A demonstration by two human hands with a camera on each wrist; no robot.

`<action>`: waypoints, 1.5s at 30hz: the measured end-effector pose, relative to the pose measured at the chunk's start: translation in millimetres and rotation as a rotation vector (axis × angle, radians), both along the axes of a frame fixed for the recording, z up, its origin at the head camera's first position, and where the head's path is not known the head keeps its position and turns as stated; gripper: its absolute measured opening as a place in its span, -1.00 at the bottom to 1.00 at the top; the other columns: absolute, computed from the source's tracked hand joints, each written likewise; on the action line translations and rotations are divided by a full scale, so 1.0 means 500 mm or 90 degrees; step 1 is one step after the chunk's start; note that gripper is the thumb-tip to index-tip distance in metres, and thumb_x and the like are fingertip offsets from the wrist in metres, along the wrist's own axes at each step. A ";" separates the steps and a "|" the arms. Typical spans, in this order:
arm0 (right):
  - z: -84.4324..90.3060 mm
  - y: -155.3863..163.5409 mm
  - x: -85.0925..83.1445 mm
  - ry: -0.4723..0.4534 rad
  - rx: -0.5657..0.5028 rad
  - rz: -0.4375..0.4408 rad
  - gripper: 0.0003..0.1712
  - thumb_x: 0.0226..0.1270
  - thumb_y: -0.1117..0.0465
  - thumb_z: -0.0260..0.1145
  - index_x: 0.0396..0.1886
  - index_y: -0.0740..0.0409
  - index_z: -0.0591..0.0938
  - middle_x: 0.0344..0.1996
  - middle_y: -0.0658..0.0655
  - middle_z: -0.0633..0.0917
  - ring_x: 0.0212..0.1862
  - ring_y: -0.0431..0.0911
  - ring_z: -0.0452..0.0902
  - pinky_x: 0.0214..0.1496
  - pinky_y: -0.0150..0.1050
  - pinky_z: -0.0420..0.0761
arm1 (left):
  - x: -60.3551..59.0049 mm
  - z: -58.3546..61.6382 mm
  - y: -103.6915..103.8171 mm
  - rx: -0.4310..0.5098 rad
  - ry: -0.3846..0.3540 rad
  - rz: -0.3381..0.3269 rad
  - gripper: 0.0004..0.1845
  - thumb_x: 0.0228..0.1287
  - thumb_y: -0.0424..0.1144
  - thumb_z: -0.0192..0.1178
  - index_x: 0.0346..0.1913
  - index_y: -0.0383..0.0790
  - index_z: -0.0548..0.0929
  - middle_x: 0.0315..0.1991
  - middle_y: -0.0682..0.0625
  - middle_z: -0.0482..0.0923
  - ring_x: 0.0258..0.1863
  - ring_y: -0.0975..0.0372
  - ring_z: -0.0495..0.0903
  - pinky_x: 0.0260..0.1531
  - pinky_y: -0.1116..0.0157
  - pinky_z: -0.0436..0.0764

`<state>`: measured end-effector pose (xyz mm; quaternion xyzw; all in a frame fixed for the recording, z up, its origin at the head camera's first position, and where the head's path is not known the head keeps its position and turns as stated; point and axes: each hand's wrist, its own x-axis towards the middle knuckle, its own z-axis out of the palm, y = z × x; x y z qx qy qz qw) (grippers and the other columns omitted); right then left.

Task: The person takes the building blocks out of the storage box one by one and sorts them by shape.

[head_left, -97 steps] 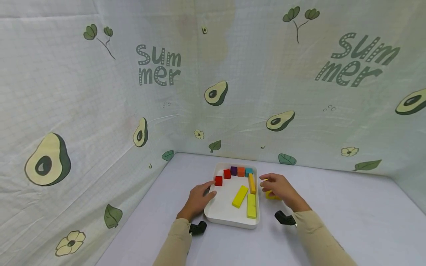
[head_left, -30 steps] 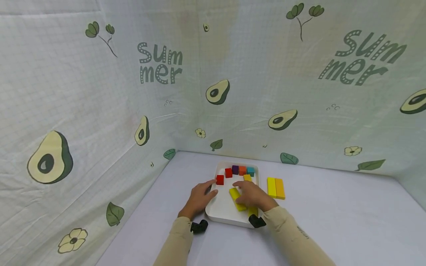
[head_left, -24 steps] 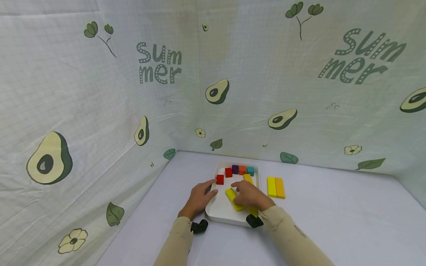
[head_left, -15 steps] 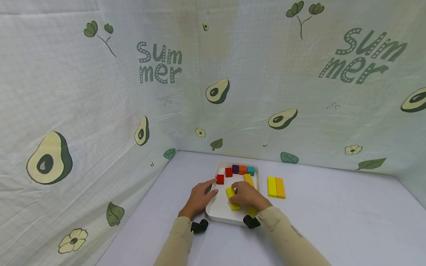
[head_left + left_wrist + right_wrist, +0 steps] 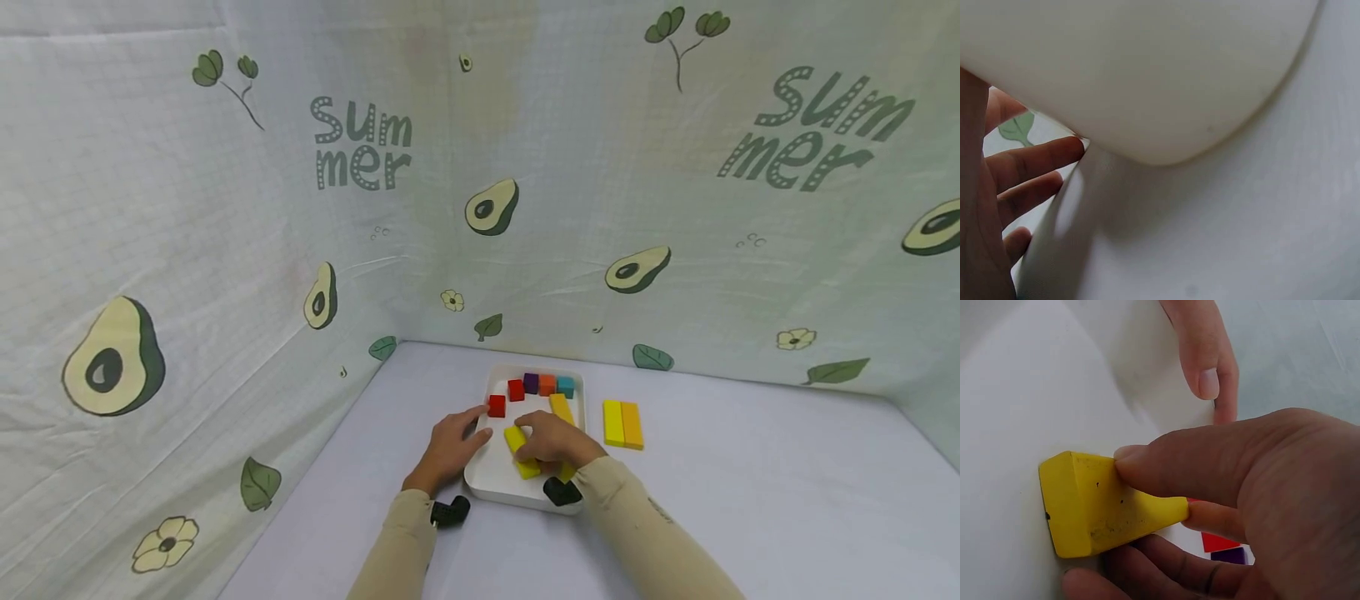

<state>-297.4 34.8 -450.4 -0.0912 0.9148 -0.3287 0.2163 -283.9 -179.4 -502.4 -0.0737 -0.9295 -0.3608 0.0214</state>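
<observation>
In the head view, a white tray (image 5: pixel 491 490) lies on the table, with my left hand (image 5: pixel 448 450) at its left side. That hand holds the tray's edge, thumb over the rim and fingers (image 5: pixel 1035 164) along the outside wall. My right hand (image 5: pixel 553 439) is low inside the tray and grips a yellow rectangular block (image 5: pixel 1094 500) between thumb and fingers. The block is slanted, left of the tray's middle in the head view. A yellow-orange block (image 5: pixel 560 406) lies behind the right hand. Another yellow block (image 5: pixel 567 472) shows partly beneath it.
Along the tray's far end sit two red cubes (image 5: pixel 497 406), a purple cube (image 5: pixel 531 383), an orange cube (image 5: pixel 547 384) and a blue cube (image 5: pixel 566 387). Right of the tray, a yellow block (image 5: pixel 612 423) and an orange block (image 5: pixel 632 426) lie side by side on the table.
My right hand has left the blocks outside the tray, gone into it and shifted leftward with the yellow block, whose slant has changed. My left hand stays at the tray's edge.
</observation>
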 end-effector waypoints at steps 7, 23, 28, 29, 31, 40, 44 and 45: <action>0.003 -0.001 0.001 0.033 -0.013 0.023 -0.29 0.15 0.17 0.54 0.33 0.07 0.52 -0.07 0.17 0.55 -0.50 -0.05 0.51 -0.49 -0.27 0.61 | 0.002 0.007 -0.001 0.004 0.010 -0.007 -0.44 0.44 0.13 0.13 0.44 0.13 0.44 0.39 -0.02 0.41 0.35 -0.06 0.34 0.31 -0.24 0.30; 0.000 -0.012 0.005 0.065 -0.026 0.021 -0.33 0.15 0.21 0.55 0.26 0.09 0.50 -0.11 0.14 0.59 -0.22 0.00 0.51 -0.17 -0.14 0.70 | 0.001 -0.001 -0.008 0.012 0.009 -0.005 -0.43 0.44 0.14 0.11 0.44 0.12 0.44 0.40 -0.01 0.40 0.35 -0.06 0.34 0.32 -0.23 0.28; -0.001 -0.009 0.009 0.071 -0.042 0.023 -0.33 0.16 0.22 0.53 0.28 0.13 0.51 -0.05 0.16 0.60 -0.21 0.00 0.51 -0.17 -0.14 0.71 | 0.001 -0.006 -0.003 0.006 -0.001 0.003 -0.44 0.43 0.14 0.12 0.44 0.17 0.44 0.40 0.00 0.39 0.36 -0.05 0.33 0.31 -0.24 0.29; 0.000 -0.008 0.009 0.072 -0.048 0.023 -0.33 0.17 0.23 0.52 0.29 0.13 0.51 -0.05 0.16 0.60 -0.22 -0.01 0.51 -0.19 -0.15 0.70 | 0.001 -0.005 -0.003 0.006 -0.001 0.003 -0.44 0.44 0.15 0.12 0.44 0.17 0.44 0.40 0.01 0.39 0.36 -0.04 0.33 0.32 -0.23 0.29; 0.004 -0.005 0.009 0.077 -0.063 0.028 -0.33 0.19 0.23 0.51 0.30 0.15 0.49 -0.07 0.16 0.60 -0.26 -0.02 0.52 -0.24 -0.18 0.70 | 0.001 -0.005 -0.002 0.009 0.003 -0.001 -0.44 0.44 0.14 0.11 0.44 0.16 0.44 0.40 0.00 0.39 0.36 -0.05 0.33 0.31 -0.24 0.29; 0.027 0.013 0.007 0.092 -0.139 -0.001 -0.27 0.23 0.17 0.49 0.37 0.16 0.44 -0.19 0.17 0.61 -0.42 -0.03 0.56 -0.37 -0.23 0.68 | 0.000 -0.004 0.000 0.002 0.001 0.008 -0.44 0.43 0.15 0.12 0.43 0.17 0.45 0.39 0.00 0.41 0.35 -0.05 0.34 0.32 -0.23 0.28; 0.023 0.033 0.009 0.073 -0.196 -0.030 -0.29 0.24 0.16 0.47 0.37 0.13 0.45 -0.21 0.16 0.62 -0.42 0.00 0.57 -0.37 -0.22 0.69 | 0.001 -0.002 0.004 0.004 -0.002 0.011 -0.45 0.43 0.13 0.12 0.43 0.17 0.45 0.40 -0.01 0.40 0.35 -0.06 0.32 0.31 -0.24 0.28; 0.022 0.039 0.009 0.069 -0.212 -0.037 -0.29 0.24 0.16 0.47 0.37 0.13 0.46 -0.22 0.16 0.62 -0.41 0.01 0.58 -0.37 -0.22 0.69 | 0.000 -0.002 0.004 0.004 -0.003 0.011 -0.45 0.43 0.13 0.12 0.43 0.17 0.45 0.40 -0.01 0.40 0.36 -0.06 0.32 0.31 -0.24 0.28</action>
